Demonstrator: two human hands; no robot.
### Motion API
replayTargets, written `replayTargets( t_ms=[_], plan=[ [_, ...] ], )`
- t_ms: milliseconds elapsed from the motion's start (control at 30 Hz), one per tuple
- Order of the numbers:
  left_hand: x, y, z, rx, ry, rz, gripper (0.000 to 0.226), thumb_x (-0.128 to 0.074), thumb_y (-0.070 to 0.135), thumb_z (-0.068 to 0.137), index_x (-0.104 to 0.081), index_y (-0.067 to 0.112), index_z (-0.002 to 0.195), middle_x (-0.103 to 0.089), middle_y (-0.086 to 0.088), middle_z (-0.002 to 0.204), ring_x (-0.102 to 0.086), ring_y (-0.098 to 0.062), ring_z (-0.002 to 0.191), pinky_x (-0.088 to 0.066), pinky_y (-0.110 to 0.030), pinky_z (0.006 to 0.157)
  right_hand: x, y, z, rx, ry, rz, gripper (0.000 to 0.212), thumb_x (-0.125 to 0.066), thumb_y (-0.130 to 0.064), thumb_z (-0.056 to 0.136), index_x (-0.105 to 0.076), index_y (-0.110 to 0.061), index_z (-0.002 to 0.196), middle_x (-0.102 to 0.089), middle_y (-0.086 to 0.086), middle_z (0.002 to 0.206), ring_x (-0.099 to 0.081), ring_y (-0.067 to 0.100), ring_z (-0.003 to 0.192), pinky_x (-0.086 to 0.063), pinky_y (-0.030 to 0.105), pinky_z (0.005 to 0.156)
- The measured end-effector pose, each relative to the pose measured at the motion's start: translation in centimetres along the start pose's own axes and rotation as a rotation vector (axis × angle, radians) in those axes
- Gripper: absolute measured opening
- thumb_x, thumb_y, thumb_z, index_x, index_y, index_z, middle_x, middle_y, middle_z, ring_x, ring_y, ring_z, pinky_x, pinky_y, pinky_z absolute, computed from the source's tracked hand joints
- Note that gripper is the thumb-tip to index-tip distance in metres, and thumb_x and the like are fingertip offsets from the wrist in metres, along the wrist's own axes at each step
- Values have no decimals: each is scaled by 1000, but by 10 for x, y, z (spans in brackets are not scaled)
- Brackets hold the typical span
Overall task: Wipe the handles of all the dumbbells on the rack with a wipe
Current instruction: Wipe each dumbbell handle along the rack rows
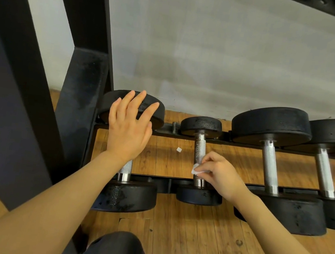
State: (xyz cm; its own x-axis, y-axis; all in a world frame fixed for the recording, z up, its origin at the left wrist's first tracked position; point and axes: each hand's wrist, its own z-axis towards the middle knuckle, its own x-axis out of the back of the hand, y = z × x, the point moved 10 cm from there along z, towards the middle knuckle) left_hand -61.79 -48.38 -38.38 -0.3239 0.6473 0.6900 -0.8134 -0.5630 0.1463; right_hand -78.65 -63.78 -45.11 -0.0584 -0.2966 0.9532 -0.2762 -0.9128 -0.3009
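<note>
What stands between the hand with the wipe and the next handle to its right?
Nothing visible does. The right hand pinches the wipe against the small dumbbell's handle. Between it and the next handle only open space above the wooden floor shows.

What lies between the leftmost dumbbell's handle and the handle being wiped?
In the head view, only wooden floor seen through the rack, with a small white scrap lying on it.

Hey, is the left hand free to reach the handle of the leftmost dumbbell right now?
Probably yes: the left hand is open, holds nothing, and hovers directly over that handle, with nothing between them.
</note>
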Motion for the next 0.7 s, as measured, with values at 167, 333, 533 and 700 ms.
replayTargets(
  t_ms=[167,333,533,700],
  plan=[
    [2,1,0,-11,-73,19,49,-60,20,89,-53,18,137,-41,-17,149,-32,-37,139,-20,-52,115,-10,-9,-6,-5,-44,-5,13,-69,-23,86,-76,-24,97,-56,-7,99,-54,7,93,-47,24,84],
    [3,3,-2,-49,-185,36,50,-56,24,92,-49,19,141,-36,-16,153,-28,-36,143,-16,-49,117,-5,-14,-1,-25,-55,-44,17,-65,-28,89,-74,-25,103,-57,-9,105,-53,6,100,-45,22,90],
    [5,0,-5,-125,-318,-10,51,-40,31,96,-44,20,145,-27,-16,158,-21,-35,147,-14,-48,118,-3,-39,10,-15,66,80,17,-68,-22,86,-74,-21,101,-52,-15,97,-51,1,92,-42,19,92],
    [13,-8,-17,-19,-365,-81,50,-49,26,97,-43,21,146,-24,-17,159,-19,-35,148,-19,-50,117,-3,-74,30,20,144,231,15,-71,-17,84,-76,-17,98,-57,-9,95,-56,5,86,-46,16,82]
  ],
)
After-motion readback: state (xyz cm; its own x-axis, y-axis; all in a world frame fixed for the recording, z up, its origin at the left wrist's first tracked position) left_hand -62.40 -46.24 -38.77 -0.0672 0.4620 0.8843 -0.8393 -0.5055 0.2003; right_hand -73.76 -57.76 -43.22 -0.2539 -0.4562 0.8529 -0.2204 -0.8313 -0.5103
